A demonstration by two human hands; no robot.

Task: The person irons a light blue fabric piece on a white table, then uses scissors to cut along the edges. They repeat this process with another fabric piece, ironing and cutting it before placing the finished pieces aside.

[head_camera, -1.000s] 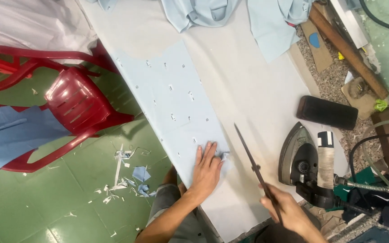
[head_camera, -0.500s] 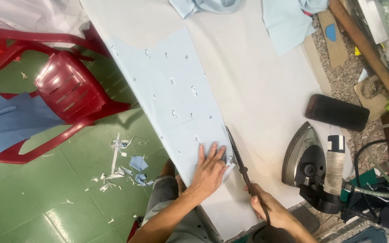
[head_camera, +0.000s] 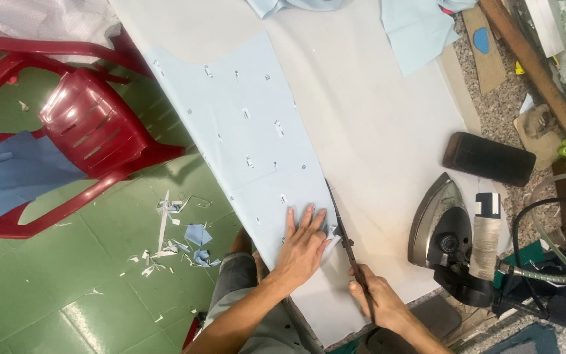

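Pinning fabric (head_camera: 244, 137), L hand (head_camera: 302, 246)

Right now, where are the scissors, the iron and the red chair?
scissors (head_camera: 342, 226), head view, on the long blades.
iron (head_camera: 435, 219), head view, on its metal soleplate.
red chair (head_camera: 90, 124), head view, on the seat.

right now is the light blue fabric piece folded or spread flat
Spread flat. The light blue fabric piece lies smooth along the table, the left hand pressing its near end.
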